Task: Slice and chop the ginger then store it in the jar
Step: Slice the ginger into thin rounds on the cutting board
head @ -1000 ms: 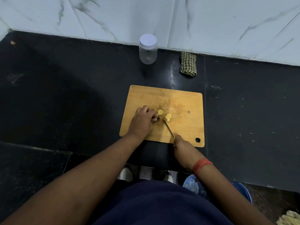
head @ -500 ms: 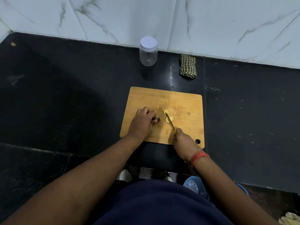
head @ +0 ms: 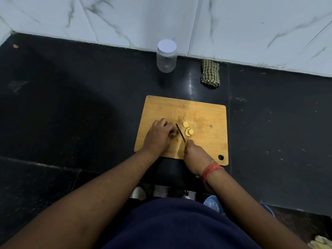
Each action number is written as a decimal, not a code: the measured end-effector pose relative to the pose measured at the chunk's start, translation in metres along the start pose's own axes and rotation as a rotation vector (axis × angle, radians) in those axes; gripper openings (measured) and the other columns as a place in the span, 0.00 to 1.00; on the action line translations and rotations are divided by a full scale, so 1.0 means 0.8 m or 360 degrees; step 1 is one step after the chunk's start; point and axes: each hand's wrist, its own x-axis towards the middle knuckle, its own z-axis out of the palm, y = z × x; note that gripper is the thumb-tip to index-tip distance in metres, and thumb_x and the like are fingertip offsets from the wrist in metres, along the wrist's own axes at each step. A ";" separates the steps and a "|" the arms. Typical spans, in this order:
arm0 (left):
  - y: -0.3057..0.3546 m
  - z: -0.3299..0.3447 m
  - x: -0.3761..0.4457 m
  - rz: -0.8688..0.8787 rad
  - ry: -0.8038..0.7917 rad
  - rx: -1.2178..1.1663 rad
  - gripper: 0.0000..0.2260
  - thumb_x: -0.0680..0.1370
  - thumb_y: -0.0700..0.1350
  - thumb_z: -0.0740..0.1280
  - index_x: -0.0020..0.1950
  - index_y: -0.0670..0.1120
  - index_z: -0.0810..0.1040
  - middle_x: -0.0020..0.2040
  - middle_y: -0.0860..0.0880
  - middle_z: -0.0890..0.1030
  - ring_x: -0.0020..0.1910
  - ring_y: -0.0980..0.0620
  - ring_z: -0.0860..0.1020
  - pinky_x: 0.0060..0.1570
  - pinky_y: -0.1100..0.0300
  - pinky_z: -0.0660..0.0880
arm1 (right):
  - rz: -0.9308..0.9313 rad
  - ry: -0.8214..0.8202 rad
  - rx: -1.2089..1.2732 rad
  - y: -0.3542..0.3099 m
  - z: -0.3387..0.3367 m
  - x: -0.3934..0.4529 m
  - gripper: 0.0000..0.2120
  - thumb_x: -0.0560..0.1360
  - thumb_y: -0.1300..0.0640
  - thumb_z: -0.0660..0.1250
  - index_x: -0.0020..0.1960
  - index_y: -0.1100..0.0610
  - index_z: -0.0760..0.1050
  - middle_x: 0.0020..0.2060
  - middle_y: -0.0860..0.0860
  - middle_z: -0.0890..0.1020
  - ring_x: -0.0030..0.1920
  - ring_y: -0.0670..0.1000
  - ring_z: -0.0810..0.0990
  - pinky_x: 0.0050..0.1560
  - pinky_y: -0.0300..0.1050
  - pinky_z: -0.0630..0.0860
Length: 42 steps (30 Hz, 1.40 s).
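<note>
On the board (head: 203,114), the left hand (head: 158,136) curls its fingers over the ginger (head: 174,132), pinning it near the board's middle. The right hand (head: 195,156), at the board's near edge, grips the knife (head: 180,133) by its handle, the blade lying just right of the ginger. Three slices (head: 188,129) lie on the board just right of the blade. The jar (head: 166,57), lid on, stands beyond the board, a folded cloth (head: 210,73) to its right.
</note>
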 end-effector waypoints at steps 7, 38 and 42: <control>0.001 -0.001 0.000 0.0009 0.0004 0.0004 0.05 0.78 0.45 0.69 0.52 0.47 0.78 0.50 0.50 0.75 0.50 0.50 0.71 0.45 0.52 0.75 | 0.0006 -0.0006 0.0000 -0.001 -0.001 0.001 0.10 0.78 0.67 0.51 0.57 0.60 0.63 0.44 0.60 0.76 0.35 0.55 0.73 0.31 0.46 0.70; 0.014 -0.003 0.004 -0.0109 0.0054 0.0002 0.03 0.79 0.43 0.67 0.51 0.46 0.79 0.51 0.51 0.75 0.49 0.52 0.67 0.46 0.57 0.68 | -0.0090 -0.0081 -0.0240 0.032 0.024 -0.002 0.19 0.77 0.71 0.53 0.68 0.64 0.60 0.32 0.49 0.69 0.30 0.48 0.67 0.29 0.40 0.60; 0.013 -0.004 0.006 -0.0119 0.0017 -0.0024 0.04 0.79 0.45 0.68 0.52 0.47 0.79 0.50 0.53 0.74 0.50 0.53 0.66 0.47 0.59 0.67 | -0.0037 -0.0076 -0.0139 0.046 0.023 -0.012 0.16 0.79 0.67 0.53 0.66 0.63 0.62 0.39 0.56 0.75 0.42 0.58 0.76 0.40 0.44 0.66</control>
